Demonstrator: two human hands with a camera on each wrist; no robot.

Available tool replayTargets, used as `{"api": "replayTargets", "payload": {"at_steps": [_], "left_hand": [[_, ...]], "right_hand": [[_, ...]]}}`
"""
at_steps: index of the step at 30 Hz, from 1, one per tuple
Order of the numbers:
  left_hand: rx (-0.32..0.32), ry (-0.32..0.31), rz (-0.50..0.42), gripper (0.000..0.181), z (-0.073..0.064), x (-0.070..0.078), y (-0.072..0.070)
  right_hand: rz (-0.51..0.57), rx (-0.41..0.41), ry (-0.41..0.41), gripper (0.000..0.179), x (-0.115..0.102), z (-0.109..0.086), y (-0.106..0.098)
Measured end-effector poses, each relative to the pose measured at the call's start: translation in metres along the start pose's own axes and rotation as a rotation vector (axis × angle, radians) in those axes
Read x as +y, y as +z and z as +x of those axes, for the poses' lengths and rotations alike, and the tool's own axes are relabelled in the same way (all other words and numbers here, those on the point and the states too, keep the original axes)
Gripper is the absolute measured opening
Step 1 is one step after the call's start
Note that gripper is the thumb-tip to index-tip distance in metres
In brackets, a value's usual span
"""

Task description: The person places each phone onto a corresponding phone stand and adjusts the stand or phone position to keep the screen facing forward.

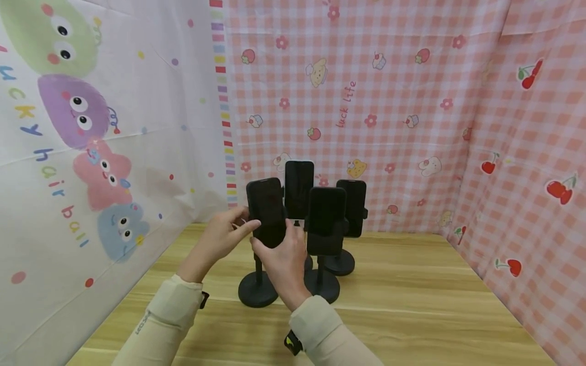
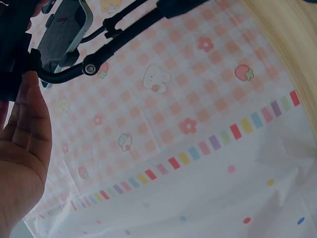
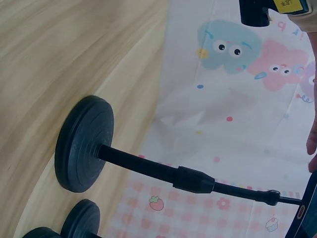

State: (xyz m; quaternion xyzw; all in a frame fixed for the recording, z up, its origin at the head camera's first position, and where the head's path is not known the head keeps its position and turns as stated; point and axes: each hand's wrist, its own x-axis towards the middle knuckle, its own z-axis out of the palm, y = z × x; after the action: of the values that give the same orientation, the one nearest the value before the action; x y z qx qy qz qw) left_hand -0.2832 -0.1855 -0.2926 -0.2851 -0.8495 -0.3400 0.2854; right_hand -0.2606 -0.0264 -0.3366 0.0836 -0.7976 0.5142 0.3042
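Note:
A black smartphone (image 1: 267, 206) stands upright in a holder on a desk phone stand with a round black base (image 1: 257, 290). My left hand (image 1: 224, 234) grips its left edge, thumb over the screen and fingers behind. In the left wrist view, the fingers of this left hand (image 2: 25, 144) reach up behind the dark holder, beside a bent arm with a joint (image 2: 89, 68). My right hand (image 1: 286, 254) holds the phone's lower right side, thumb at the bottom edge. The right wrist view shows the stand's pole (image 3: 148, 166) running up to the phone (image 3: 304, 213).
Close on the right stands another phone (image 1: 326, 218) on a stand. Two more, a back phone (image 1: 299, 188) and a right-hand phone (image 1: 354, 206), are behind it. All rest on a wooden table (image 1: 403, 305) with a printed cloth (image 1: 389, 86) behind.

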Motion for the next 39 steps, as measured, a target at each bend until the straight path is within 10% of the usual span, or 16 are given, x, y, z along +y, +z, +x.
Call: {"api": "replayTargets", "payload": {"at_steps": [13, 39], "left_hand": [[0.130, -0.083, -0.056, 0.021, 0.002, 0.006, 0.011], [0.154, -0.158, -0.159, 0.042, 0.005, 0.006, 0.015]], "right_hand": [[0.014, 0.010, 0.035, 0.084, 0.004, 0.003, 0.002], [-0.017, 0.025, 0.016, 0.081, 0.005, 0.007, 0.006]]}}
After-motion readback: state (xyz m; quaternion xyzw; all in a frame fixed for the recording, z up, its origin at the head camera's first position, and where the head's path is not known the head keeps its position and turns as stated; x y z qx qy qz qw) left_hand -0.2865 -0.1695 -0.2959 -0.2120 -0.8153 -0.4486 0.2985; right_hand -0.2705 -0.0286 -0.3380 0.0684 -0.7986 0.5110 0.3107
